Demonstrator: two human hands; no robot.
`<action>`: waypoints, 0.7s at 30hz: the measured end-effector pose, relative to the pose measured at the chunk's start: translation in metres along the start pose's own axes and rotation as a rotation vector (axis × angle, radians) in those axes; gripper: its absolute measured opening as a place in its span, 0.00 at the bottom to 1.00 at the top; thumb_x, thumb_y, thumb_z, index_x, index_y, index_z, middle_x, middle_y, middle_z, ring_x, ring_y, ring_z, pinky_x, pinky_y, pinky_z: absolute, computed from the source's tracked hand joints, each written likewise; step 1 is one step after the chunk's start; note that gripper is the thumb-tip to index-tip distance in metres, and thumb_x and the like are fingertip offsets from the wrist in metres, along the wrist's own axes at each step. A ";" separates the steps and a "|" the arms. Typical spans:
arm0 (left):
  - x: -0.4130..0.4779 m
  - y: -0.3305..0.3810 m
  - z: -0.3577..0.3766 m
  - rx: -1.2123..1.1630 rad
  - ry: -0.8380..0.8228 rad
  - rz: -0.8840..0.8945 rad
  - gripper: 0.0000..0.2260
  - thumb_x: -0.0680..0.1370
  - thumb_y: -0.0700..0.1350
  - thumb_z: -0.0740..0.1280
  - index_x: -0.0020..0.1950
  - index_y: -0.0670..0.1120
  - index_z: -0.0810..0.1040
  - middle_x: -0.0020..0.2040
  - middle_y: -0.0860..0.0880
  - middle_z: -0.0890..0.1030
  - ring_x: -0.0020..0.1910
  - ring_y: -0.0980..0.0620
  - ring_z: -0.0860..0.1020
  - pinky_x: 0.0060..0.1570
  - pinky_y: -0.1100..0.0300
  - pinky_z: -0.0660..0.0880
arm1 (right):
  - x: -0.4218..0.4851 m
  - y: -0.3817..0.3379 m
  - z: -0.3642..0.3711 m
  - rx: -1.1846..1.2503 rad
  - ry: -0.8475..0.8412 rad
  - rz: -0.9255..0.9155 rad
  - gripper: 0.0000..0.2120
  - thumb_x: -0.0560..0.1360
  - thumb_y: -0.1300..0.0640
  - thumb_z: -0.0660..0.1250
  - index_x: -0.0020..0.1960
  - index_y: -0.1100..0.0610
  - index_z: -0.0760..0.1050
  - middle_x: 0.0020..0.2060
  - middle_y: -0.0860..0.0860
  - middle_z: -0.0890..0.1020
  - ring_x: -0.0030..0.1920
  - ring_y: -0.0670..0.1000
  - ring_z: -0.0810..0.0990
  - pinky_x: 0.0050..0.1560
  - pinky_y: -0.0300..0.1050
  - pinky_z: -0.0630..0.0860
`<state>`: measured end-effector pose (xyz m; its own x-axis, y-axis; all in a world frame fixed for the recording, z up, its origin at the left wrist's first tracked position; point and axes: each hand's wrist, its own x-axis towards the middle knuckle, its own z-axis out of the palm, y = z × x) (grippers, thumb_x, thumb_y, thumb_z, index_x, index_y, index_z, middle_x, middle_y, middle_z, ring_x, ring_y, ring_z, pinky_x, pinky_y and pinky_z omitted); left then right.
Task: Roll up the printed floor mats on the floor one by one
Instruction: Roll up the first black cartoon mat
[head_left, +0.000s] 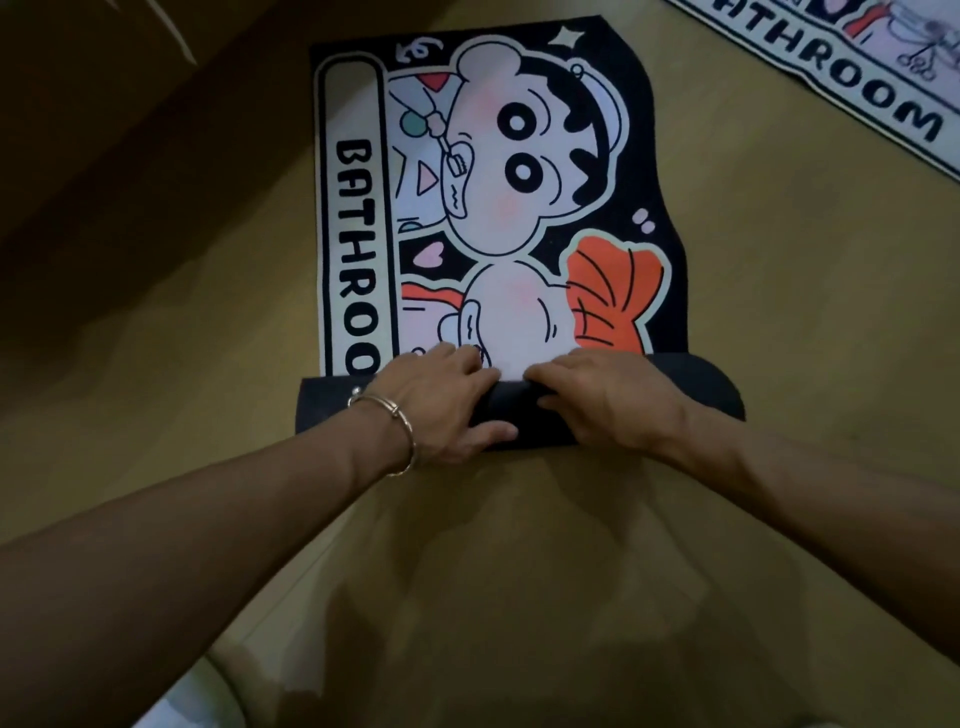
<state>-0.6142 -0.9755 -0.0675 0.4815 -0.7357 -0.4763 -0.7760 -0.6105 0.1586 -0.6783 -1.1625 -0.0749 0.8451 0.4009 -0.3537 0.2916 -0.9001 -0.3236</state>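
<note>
A black printed floor mat with a cartoon figure and the word BATHROOM lies flat on the tan floor, stretching away from me. Its near end is turned over into a dark roll, black underside out. My left hand, a bangle on its wrist, grips the left half of the roll, fingers over the top and thumb at the near side. My right hand grips the roll just right of the middle in the same way. The two hands almost touch.
A second mat, pale with BATHROOM lettering, lies flat at the top right, cut off by the frame. A darker brown surface fills the upper left. Tan floor spreads between the roll and me.
</note>
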 end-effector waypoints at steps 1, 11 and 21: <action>0.002 0.000 -0.002 0.028 0.002 -0.010 0.25 0.77 0.65 0.54 0.65 0.51 0.67 0.56 0.50 0.72 0.50 0.52 0.70 0.43 0.58 0.68 | 0.002 -0.001 -0.002 0.012 0.013 0.040 0.13 0.81 0.51 0.56 0.62 0.54 0.70 0.52 0.51 0.79 0.49 0.51 0.76 0.48 0.49 0.76; 0.009 0.012 -0.013 0.015 0.091 -0.084 0.11 0.82 0.52 0.52 0.58 0.47 0.66 0.50 0.49 0.73 0.42 0.51 0.69 0.37 0.56 0.67 | 0.008 -0.016 -0.010 -0.051 -0.032 0.269 0.17 0.71 0.52 0.66 0.48 0.52 0.57 0.43 0.49 0.65 0.42 0.48 0.65 0.42 0.43 0.62; 0.005 0.021 -0.008 0.173 0.039 -0.157 0.13 0.77 0.52 0.63 0.49 0.48 0.60 0.43 0.47 0.73 0.37 0.48 0.68 0.38 0.53 0.65 | 0.013 -0.031 -0.016 -0.036 -0.177 0.352 0.14 0.74 0.54 0.65 0.50 0.54 0.60 0.39 0.51 0.68 0.40 0.51 0.71 0.39 0.47 0.70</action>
<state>-0.6247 -0.9942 -0.0592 0.6146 -0.6487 -0.4488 -0.7471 -0.6613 -0.0672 -0.6697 -1.1323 -0.0555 0.8070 0.0872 -0.5841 0.0161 -0.9919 -0.1259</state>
